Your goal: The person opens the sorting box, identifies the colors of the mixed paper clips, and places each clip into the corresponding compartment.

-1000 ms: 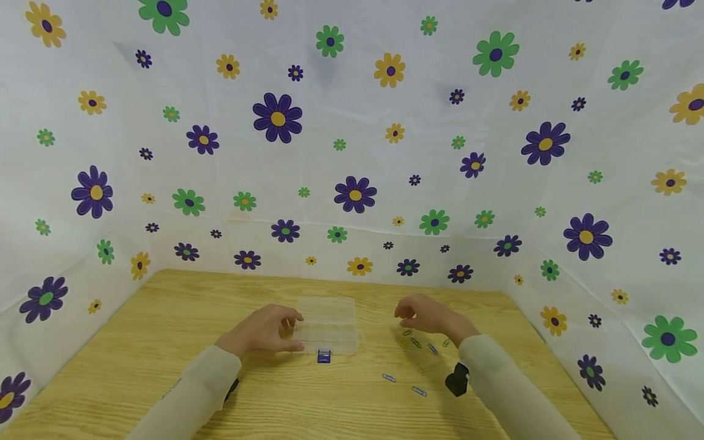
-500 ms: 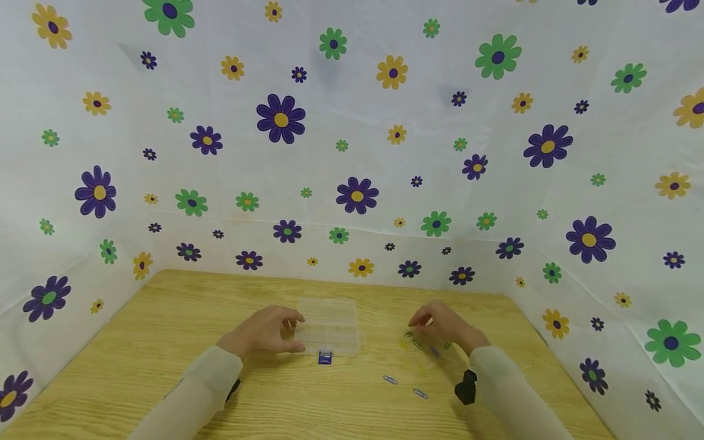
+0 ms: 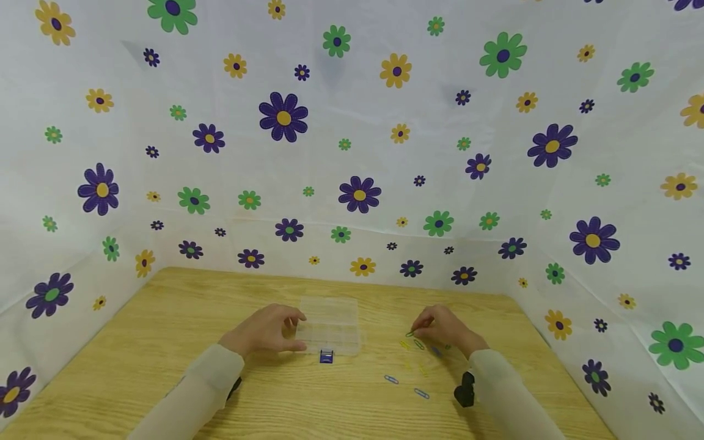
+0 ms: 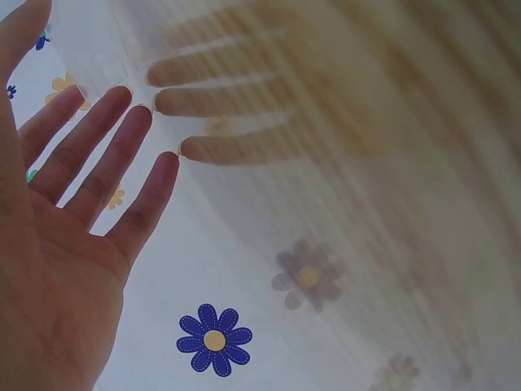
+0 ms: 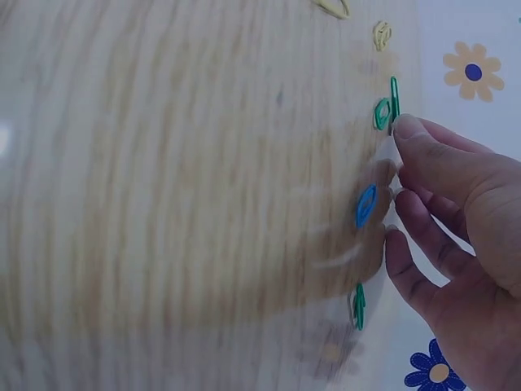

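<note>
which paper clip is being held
The green paper clip pinched in the fingers of the right hand; the other clips lie on the wooden table.

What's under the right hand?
In the head view, a blue clip and a bit of a green clip peek out by the right hand, on the wooden table. The hand covers the tabletop right beneath, so anything else there is hidden.

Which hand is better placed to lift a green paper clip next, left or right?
Most likely the right hand: it pinches a green paper clip by one end. The left hand is at the left side of the clear box, away from that clip.
</note>
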The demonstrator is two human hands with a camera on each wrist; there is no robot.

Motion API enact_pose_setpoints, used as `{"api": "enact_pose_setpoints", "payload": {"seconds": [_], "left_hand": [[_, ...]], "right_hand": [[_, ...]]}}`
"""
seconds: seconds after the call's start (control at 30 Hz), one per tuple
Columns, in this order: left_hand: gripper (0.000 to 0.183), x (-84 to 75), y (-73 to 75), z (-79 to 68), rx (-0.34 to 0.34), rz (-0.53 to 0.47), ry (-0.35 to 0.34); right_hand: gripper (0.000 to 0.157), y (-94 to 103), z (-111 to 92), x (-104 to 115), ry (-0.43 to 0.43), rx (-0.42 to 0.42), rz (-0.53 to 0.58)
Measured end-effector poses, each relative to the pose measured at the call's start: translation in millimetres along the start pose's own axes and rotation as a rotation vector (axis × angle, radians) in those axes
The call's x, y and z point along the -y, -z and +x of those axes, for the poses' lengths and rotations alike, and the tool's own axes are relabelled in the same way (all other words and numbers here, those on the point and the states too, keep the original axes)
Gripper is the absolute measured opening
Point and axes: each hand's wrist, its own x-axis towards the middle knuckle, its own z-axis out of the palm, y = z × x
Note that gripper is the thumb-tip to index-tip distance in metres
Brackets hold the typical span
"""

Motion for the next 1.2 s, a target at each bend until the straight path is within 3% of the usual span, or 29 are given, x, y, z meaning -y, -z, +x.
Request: {"api": "enact_pose_setpoints", "payload": {"seconds": [0.5,0.8,1.07,1.2], "left_hand": [[0.067,-1.6,1.2,1.9,0.005,0.000,0.004],[0.067,-3.2,2.7,2.3,0.019,-0.006,0.027],[0.067,-2.2,2.0,1.9,0.012,-0.006,0.024],[0.067,-1.6,1.1,0.9,0.010,-0.001,0.014]], "right_hand": [[0.009,-2.2,4.0,0.0,0.061,0.005,-0.037],[0.008,3.4,8.8,8.5,-0.026,0.006,0.001],[0.009,6.1,20.4,21.2,0.079,-0.009,-0.019],[0.010,4.1,26.3,27.0,0.084,-0.004,-0.015]]}}
